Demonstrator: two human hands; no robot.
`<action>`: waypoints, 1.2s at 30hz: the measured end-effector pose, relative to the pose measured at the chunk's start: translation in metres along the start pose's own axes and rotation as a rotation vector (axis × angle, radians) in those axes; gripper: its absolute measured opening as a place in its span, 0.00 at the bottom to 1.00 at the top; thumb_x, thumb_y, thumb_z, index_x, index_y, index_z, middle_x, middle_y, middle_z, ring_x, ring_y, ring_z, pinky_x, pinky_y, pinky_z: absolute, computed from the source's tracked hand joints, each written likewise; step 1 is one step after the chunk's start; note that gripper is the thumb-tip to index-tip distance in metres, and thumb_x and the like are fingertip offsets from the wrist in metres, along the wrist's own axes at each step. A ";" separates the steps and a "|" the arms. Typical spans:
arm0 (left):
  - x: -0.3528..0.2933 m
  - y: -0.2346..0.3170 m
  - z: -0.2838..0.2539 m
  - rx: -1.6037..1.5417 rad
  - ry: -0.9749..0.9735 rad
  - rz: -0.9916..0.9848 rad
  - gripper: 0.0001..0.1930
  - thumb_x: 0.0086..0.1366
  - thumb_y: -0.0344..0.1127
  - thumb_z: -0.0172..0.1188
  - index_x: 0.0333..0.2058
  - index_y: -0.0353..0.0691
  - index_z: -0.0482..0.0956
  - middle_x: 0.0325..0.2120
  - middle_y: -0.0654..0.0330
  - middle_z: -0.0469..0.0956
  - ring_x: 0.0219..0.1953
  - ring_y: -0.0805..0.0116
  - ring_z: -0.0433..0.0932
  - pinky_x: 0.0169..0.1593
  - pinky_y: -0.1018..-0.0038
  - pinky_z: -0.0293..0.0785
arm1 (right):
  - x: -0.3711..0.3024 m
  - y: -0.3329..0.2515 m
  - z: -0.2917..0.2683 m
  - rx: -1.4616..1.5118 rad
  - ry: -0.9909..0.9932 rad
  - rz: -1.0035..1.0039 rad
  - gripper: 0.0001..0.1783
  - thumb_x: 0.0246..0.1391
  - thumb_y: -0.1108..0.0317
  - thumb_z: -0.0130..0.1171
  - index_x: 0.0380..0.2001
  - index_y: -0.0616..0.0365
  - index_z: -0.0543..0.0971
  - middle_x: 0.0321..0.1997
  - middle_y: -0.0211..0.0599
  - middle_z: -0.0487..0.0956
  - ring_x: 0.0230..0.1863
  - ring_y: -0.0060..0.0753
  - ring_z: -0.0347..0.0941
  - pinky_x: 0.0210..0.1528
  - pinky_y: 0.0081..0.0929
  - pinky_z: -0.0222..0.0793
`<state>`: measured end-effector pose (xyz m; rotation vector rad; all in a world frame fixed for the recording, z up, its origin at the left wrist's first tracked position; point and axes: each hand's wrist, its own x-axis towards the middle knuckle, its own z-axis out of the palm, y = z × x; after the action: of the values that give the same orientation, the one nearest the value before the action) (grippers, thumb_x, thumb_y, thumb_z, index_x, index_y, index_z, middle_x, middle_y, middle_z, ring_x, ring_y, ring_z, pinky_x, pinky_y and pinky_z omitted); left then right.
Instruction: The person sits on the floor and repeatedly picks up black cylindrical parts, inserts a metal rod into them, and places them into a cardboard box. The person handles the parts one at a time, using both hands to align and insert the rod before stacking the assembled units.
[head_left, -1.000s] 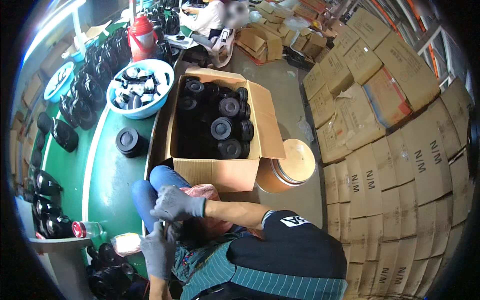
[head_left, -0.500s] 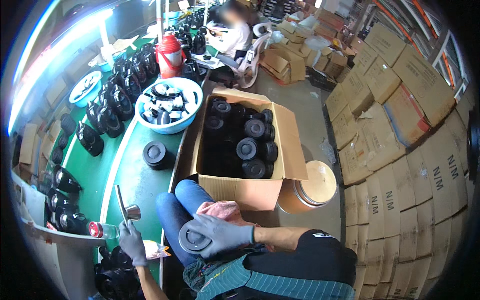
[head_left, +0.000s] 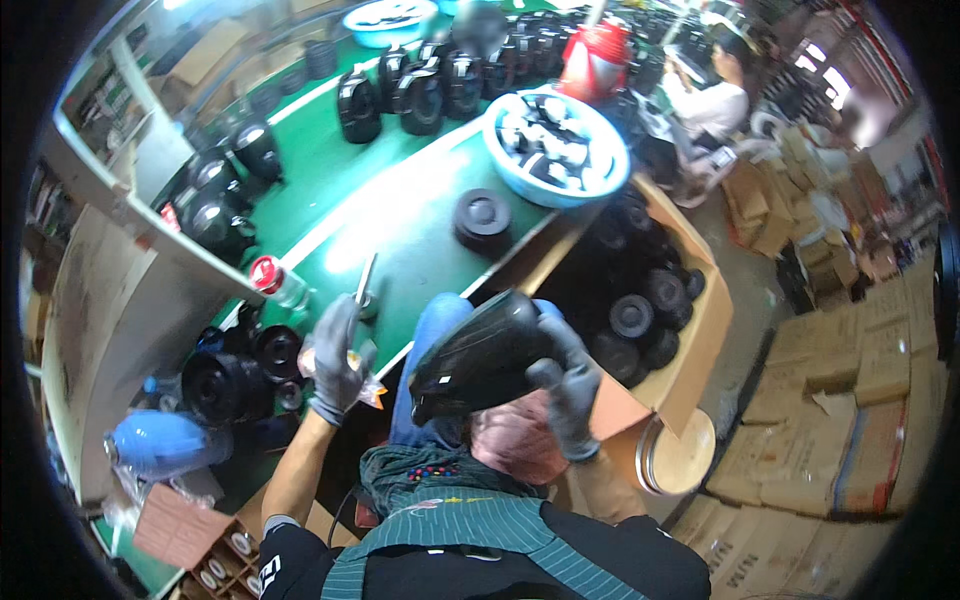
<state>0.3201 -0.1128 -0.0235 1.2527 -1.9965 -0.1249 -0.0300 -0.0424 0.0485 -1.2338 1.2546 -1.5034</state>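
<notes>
My left hand, in a grey glove, is closed with a thin rod-shaped tool rising from its fingertips. Close by the rod stands a small metal cup, partly hidden by the fingers. In my right hand, also gloved, a glossy black jug-shaped body is tilted on its side above my lap. Its narrower end points down to the left. A pink cloth lies on my lap below it. Some crinkled packaging shows beside my left wrist.
A green bench carries a black round part, a blue basin of small parts, a red flask and a red-capped bottle. At right, a carton holds black round parts, beside a drum. A person sits beyond.
The view has swung left. My right hand has lifted the black body off my lap and tipped it sideways, so its side shows instead of its round end.
</notes>
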 end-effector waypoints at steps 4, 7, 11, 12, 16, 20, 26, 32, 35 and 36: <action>-0.012 0.027 -0.005 -0.191 0.075 0.363 0.58 0.53 0.56 0.81 0.79 0.60 0.56 0.74 0.32 0.58 0.70 0.22 0.66 0.68 0.33 0.65 | 0.049 0.082 0.002 0.635 -0.100 0.491 0.21 0.79 0.65 0.49 0.67 0.63 0.74 0.68 0.33 0.79 0.60 0.22 0.78 0.69 0.25 0.72; 0.015 0.014 0.004 -0.215 0.041 0.370 0.47 0.59 0.50 0.79 0.73 0.55 0.62 0.73 0.29 0.56 0.68 0.26 0.70 0.67 0.39 0.72 | 0.077 0.138 0.030 0.783 -0.165 0.608 0.27 0.78 0.51 0.48 0.69 0.57 0.74 0.67 0.33 0.80 0.63 0.28 0.77 0.70 0.32 0.71; 0.060 0.011 -0.018 -0.075 -0.097 0.297 0.23 0.54 0.39 0.79 0.47 0.41 0.84 0.62 0.32 0.74 0.61 0.33 0.79 0.66 0.48 0.77 | 0.129 0.097 0.088 0.862 -0.278 0.825 0.43 0.72 0.27 0.46 0.70 0.52 0.75 0.64 0.38 0.82 0.64 0.38 0.78 0.71 0.44 0.72; 0.075 0.006 -0.020 -0.170 -0.178 -0.047 0.25 0.50 0.36 0.82 0.45 0.39 0.83 0.60 0.33 0.76 0.60 0.35 0.81 0.65 0.51 0.78 | 0.141 0.097 0.088 0.850 -0.344 0.822 0.44 0.72 0.26 0.42 0.72 0.49 0.72 0.67 0.39 0.80 0.66 0.41 0.76 0.70 0.47 0.73; 0.180 -0.035 0.013 -0.099 0.044 -0.077 0.28 0.50 0.37 0.83 0.50 0.40 0.83 0.61 0.39 0.77 0.63 0.39 0.77 0.66 0.54 0.74 | 0.164 0.121 0.097 0.704 -0.299 0.941 0.46 0.74 0.29 0.38 0.79 0.51 0.58 0.77 0.49 0.66 0.75 0.51 0.67 0.67 0.53 0.75; 0.274 -0.139 0.068 0.179 0.090 -0.205 0.24 0.55 0.45 0.80 0.48 0.41 0.86 0.61 0.44 0.78 0.63 0.43 0.77 0.66 0.57 0.73 | 0.172 0.178 0.082 1.111 -0.439 1.024 0.41 0.78 0.37 0.37 0.75 0.62 0.63 0.71 0.54 0.74 0.67 0.56 0.77 0.67 0.56 0.77; 0.359 -0.249 0.124 0.327 0.080 -0.221 0.35 0.59 0.56 0.76 0.62 0.50 0.82 0.66 0.41 0.74 0.66 0.41 0.74 0.70 0.56 0.70 | 0.171 0.186 0.077 1.294 -0.513 0.986 0.39 0.80 0.39 0.33 0.73 0.61 0.67 0.70 0.54 0.75 0.70 0.54 0.74 0.71 0.56 0.73; 0.363 -0.302 0.093 0.579 0.367 -0.096 0.33 0.64 0.51 0.70 0.65 0.44 0.78 0.61 0.47 0.78 0.63 0.44 0.75 0.65 0.51 0.72 | 0.174 0.186 0.068 1.386 -0.399 0.999 0.39 0.81 0.42 0.32 0.75 0.64 0.64 0.73 0.61 0.72 0.72 0.60 0.71 0.73 0.59 0.70; 0.332 -0.341 0.051 1.187 0.434 -0.355 0.34 0.60 0.45 0.73 0.65 0.48 0.76 0.57 0.51 0.79 0.64 0.47 0.73 0.63 0.53 0.74 | 0.173 0.184 0.073 1.359 -0.402 0.994 0.39 0.81 0.42 0.32 0.74 0.64 0.65 0.72 0.60 0.72 0.72 0.59 0.72 0.72 0.57 0.71; 0.321 -0.354 0.037 1.108 0.299 -0.423 0.33 0.60 0.43 0.72 0.65 0.50 0.76 0.56 0.52 0.79 0.63 0.48 0.74 0.62 0.53 0.75 | 0.172 0.184 0.075 1.318 -0.396 0.998 0.39 0.80 0.41 0.32 0.74 0.64 0.65 0.72 0.60 0.73 0.71 0.58 0.72 0.72 0.57 0.72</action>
<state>0.4817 -0.5641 -0.0332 2.1811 -1.4747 1.0306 0.0081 -0.2566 -0.0988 0.0552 0.2611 -0.8672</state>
